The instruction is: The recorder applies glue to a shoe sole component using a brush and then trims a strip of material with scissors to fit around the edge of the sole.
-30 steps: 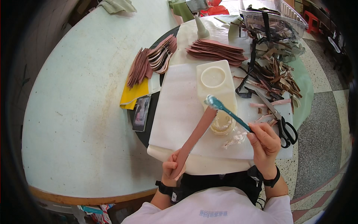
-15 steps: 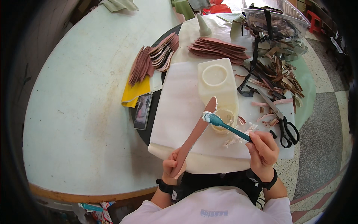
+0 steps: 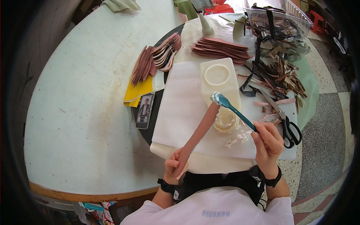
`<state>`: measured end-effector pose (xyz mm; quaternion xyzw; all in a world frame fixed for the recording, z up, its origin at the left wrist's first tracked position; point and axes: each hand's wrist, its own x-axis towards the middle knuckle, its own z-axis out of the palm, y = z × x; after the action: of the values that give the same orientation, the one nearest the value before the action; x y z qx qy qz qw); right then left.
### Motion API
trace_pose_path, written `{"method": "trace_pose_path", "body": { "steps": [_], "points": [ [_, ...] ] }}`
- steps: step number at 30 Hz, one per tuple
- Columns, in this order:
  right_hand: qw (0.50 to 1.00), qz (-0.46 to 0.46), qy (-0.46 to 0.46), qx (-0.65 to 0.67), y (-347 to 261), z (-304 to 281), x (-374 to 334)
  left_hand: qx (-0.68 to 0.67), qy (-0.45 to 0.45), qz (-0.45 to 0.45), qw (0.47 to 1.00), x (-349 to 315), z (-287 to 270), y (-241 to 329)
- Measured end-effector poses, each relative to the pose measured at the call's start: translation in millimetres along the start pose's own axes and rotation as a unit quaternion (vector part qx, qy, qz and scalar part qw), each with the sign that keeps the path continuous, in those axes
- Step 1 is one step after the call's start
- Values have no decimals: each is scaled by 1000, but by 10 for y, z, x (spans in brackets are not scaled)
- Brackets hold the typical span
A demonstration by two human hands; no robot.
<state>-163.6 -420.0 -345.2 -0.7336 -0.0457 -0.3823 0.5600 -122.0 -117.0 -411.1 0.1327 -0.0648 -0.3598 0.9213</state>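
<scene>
My left hand (image 3: 172,165) is closed round the lower end of a long pinkish-brown strip (image 3: 197,135), which looks like leather and slants up to the right. White paste shows along the strip's right edge. In my right hand (image 3: 269,144) the handle of a teal brush (image 3: 240,115) is pinched between thumb and fingers. The brush's paste-covered head lies at the strip's far tip. Behind and below them is a cream plastic container (image 3: 229,90) with a round opening and paste inside. White clumps (image 3: 240,139) lie beside the container.
Black-handled scissors (image 3: 291,131) lie at the right, near dark offcuts (image 3: 287,77) and a clear plastic bin (image 3: 277,18). Stacked brown strips (image 3: 221,50) and bundled pieces (image 3: 165,52) lie farther back. A phone (image 3: 145,111) and yellow sheet (image 3: 134,92) are left of the white work surface (image 3: 176,108).
The brush head has moved up and slightly right to the strip's far tip, with my right hand shifting slightly right. My left hand keeps its grip on the strip.
</scene>
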Motion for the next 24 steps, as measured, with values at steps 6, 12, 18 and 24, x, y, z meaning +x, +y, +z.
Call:
{"method": "trace_pose_path", "body": {
  "steps": [6,12,18,24],
  "points": [
    [999,-43,-13,-28,-37,-16,-50,-12,-6,1,1000,14,21,-4],
    [995,-83,-8,-47,-50,-33,-91,-10,-5,9,1000,6,18,-18],
    [988,-128,-44,-81,-21,13,-157,24,-34,1,999,33,61,-23],
    [992,-98,16,-76,-26,1,-110,64,4,9,998,33,104,-26]
  ]
}}
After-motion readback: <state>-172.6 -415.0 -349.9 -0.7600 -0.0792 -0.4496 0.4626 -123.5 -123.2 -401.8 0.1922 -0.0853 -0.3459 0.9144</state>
